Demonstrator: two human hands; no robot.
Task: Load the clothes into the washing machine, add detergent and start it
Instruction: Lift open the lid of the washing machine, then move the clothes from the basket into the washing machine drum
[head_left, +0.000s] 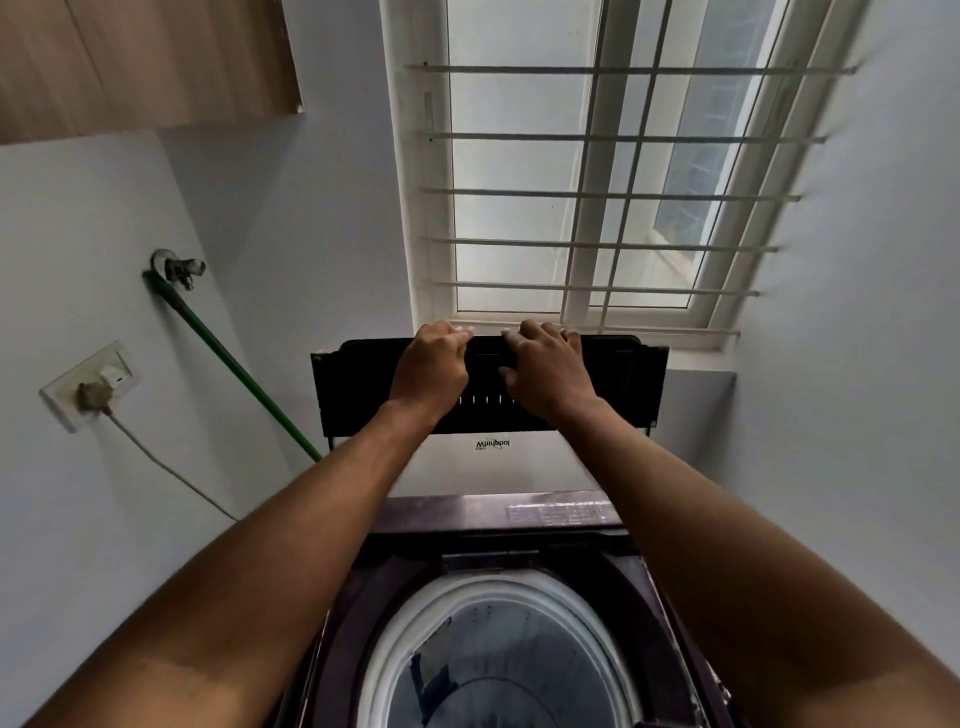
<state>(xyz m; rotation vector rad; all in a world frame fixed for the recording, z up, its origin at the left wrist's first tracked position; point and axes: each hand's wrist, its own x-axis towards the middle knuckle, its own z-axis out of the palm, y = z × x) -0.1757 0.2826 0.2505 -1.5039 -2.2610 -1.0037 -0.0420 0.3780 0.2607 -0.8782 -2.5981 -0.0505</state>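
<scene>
Both of your hands are on the raised lid (613, 384) of the washing machine (498, 551), and each grip is closed over the lid's top edge: the left hand (431, 369) has its fingers hooked over the rim, the right hand (545, 371) just beside it does the same, with the thumb down on the dark face. The lid stands folded and upright against the wall, just under the window (597, 171).

I judge you are at the lid step, either finishing the opening or about to pull it shut (one picture cannot tell which way it is going). Straight below your forearms, well apart from the grip, the drum (498, 654) lies open; something dark blue shows at its lower left, most likely clothes (431, 686), though I cannot tell how full it is. No detergent is in view.

If loading is not done, let go and leave the lid leaning back. If it is, bring the lid down with both hands evenly, keeping fingers off the fold. To your left, the wall socket (91, 387) carries a plug, and a green hose (234, 364) runs down from the tap (179, 267).
</scene>
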